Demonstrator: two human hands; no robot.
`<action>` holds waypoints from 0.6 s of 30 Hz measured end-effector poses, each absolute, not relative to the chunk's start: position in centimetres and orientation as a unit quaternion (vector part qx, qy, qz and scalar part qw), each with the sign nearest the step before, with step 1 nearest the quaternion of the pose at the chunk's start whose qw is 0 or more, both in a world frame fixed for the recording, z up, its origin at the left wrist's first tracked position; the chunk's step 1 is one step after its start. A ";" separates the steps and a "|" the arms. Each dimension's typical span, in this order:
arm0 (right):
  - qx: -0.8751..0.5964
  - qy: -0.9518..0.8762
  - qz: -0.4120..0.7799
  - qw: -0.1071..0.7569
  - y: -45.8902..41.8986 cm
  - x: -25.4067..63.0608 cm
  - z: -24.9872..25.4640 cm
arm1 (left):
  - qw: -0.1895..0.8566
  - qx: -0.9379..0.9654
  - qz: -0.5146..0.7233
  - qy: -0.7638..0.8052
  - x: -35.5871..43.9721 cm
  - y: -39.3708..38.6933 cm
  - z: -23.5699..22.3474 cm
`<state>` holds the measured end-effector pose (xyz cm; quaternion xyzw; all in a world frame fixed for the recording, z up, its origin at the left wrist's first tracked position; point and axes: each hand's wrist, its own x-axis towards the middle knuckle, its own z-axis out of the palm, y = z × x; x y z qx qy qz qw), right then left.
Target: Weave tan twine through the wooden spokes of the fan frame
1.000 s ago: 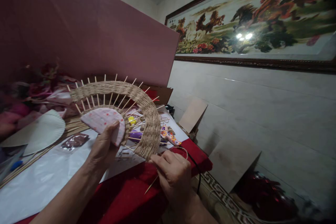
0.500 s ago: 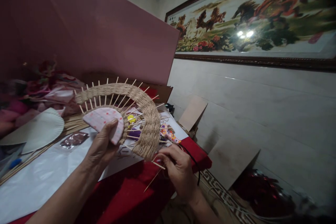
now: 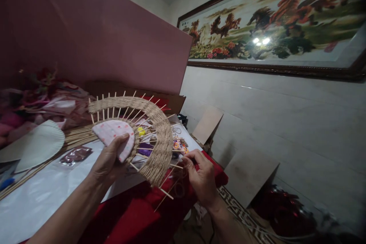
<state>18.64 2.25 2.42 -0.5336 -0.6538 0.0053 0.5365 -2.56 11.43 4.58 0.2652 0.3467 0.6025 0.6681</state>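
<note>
My left hand [image 3: 110,158] grips a half-round woven fan [image 3: 162,133] by its cloth-covered centre [image 3: 108,131], thumb on the pale, red-spotted fabric. Thin wooden sticks radiate from this centre through a wide band of tan twine, and their tips stick out past its outer edge. To the right of the band, my right hand [image 3: 201,177] is closed in a pinch, close to the stick ends. Thin loops of twine [image 3: 179,188] hang just below its fingertips; the pinched part is barely visible. One loose thin stick slants below the fan's lower end.
On the red-covered table [image 3: 128,221] lie white sheeting [image 3: 42,202], a brown packet [image 3: 76,154] and a bundle of long sticks [image 3: 76,137]. White pleated fan shapes [image 3: 47,141] lie at left. Purple and yellow items show behind the fan. Boards [image 3: 207,124] lean against the wall.
My right hand has moved up and slightly right, away from the fan's lowest stick. The fan has tipped slightly, its lower end shifting left and down, still in my left hand.
</note>
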 end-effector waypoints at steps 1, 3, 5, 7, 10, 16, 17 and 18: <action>-0.540 -0.645 0.033 0.540 2.1 18.7 2.5 | 0.676 0.270 0.601 0.330 -2.6 11.5 4.4; -0.540 -0.627 0.125 0.548 1.9 18.7 2.6 | 0.681 0.276 0.604 0.310 -2.7 11.6 4.2; -0.527 -0.608 0.219 0.551 1.9 18.6 2.7 | 0.668 0.280 0.613 0.316 -2.7 11.6 4.1; -0.520 -0.600 0.272 0.544 2.1 18.4 3.0 | 0.651 0.287 0.622 0.327 -2.7 11.5 4.1; -0.526 -0.606 0.286 0.524 2.4 17.9 3.4 | 0.631 0.293 0.633 0.340 -2.5 11.5 4.2; -0.517 -0.614 0.303 0.513 3.0 17.1 3.9 | 0.628 0.288 0.636 0.343 -2.3 11.4 4.3; -0.516 -0.614 0.304 0.514 3.0 17.1 3.9 | 0.627 0.290 0.638 0.341 -2.3 11.4 4.3; -0.517 -0.615 0.299 0.514 3.1 17.1 3.9 | 0.625 0.292 0.640 0.338 -2.3 11.5 4.2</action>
